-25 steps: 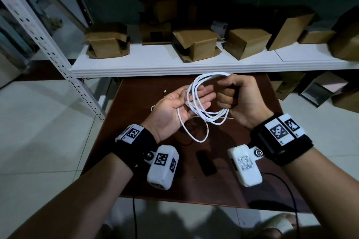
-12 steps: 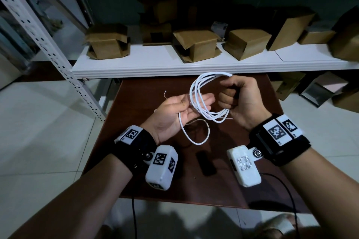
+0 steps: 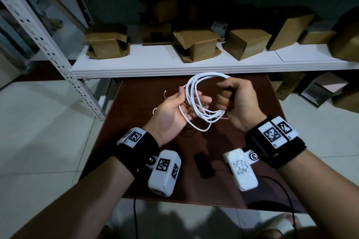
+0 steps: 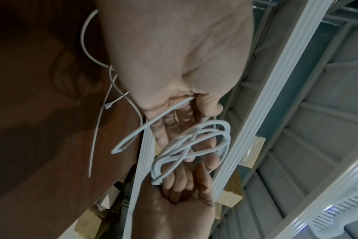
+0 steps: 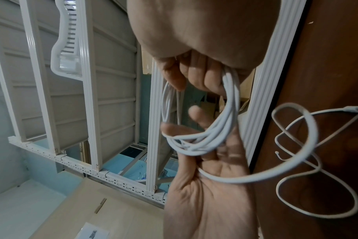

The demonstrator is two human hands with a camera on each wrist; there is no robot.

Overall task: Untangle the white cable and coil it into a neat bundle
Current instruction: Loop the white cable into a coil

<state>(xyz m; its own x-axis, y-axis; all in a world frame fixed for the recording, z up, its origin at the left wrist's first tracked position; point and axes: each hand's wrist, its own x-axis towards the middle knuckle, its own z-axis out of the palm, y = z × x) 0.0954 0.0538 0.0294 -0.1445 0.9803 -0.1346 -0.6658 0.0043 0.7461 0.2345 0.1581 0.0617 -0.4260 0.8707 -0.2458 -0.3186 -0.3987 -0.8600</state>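
Observation:
The white cable point(image 3: 207, 74) is gathered into several loops above the brown table point(image 3: 136, 103). My right hand point(image 3: 229, 99) is a fist that grips one side of the coil point(image 5: 229, 103). My left hand point(image 3: 186, 101) lies palm up with its fingers reaching through the loops point(image 4: 194, 145). Its thumb pinches a strand against the palm point(image 4: 191, 98). One slack loop point(image 3: 203, 129) hangs below the hands, clear of the table. Where the cable's ends lie is hidden.
Thin white zip ties point(image 4: 96, 129) lie on the table left of my left hand. A small black object point(image 3: 204, 165) sits near the table's front. Behind the table a white shelf point(image 3: 174, 66) carries several cardboard boxes point(image 3: 196, 44). Tiled floor surrounds the table.
Both hands have shifted slightly away from me with the coil. The slack loop under the hands hangs a little shorter. Both hands keep their hold.

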